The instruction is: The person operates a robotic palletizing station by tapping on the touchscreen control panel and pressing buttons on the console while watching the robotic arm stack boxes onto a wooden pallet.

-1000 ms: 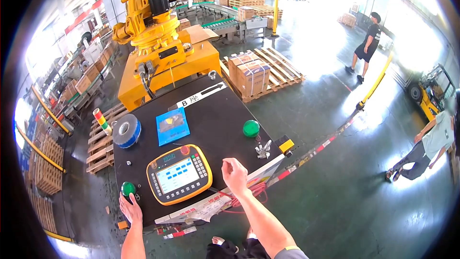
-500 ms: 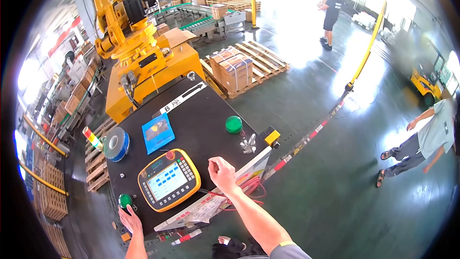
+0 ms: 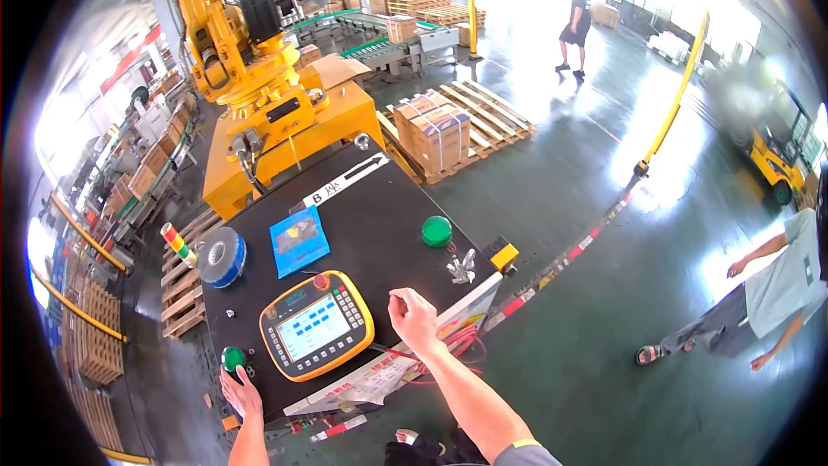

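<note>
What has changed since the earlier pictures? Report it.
The person in dark clothes has walked left across the floor, and the person in the light shirt has stepped nearer; the view has shifted slightly. Nothing was visibly taken hold of or let go. The left hand stays at the left green button, the right hand loosely curled beside the yellow-edged pendant.

Left hand point(image 3: 242, 392) is near the lower left corner of the pendant point(image 3: 316, 328), fingers loosely extended, bare forearm below that corner. Right hand point(image 3: 414, 319) is just right of the pendant, fingers curled inward, bare forearm slanting to its lower right
</note>
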{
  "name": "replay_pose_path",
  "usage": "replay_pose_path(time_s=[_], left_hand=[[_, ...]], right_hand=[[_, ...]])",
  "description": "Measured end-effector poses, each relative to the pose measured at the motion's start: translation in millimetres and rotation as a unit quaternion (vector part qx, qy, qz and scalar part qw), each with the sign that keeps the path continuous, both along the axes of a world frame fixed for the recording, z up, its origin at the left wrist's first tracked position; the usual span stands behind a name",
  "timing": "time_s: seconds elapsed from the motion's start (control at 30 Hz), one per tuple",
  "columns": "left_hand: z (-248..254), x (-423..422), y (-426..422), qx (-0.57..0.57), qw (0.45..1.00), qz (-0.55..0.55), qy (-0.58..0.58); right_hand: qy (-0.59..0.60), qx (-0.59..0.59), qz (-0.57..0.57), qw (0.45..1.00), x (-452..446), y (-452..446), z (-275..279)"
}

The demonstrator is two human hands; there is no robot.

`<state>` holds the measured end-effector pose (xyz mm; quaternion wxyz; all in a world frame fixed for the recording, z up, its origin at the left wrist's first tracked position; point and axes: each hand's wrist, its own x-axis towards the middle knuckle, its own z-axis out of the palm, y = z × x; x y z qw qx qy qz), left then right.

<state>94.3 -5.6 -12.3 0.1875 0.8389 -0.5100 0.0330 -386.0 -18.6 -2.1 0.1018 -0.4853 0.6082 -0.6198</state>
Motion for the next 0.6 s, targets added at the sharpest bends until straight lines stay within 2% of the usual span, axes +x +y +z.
replay_pose_path(time_s=[0.4, 0.6], left_hand=[[-6.4, 1.8, 0.3, -0.006, 1.000, 0.007, 0.002], [6.4, -8.8, 3.3, -0.001, 1.000, 0.015, 0.007]], right_hand=[[0.014, -0.015, 0.009, 1.000, 0.0, -0.3, 1.2], [0.027, -0.012, 0.010, 1.000, 0.2, -3.5, -3.5]])
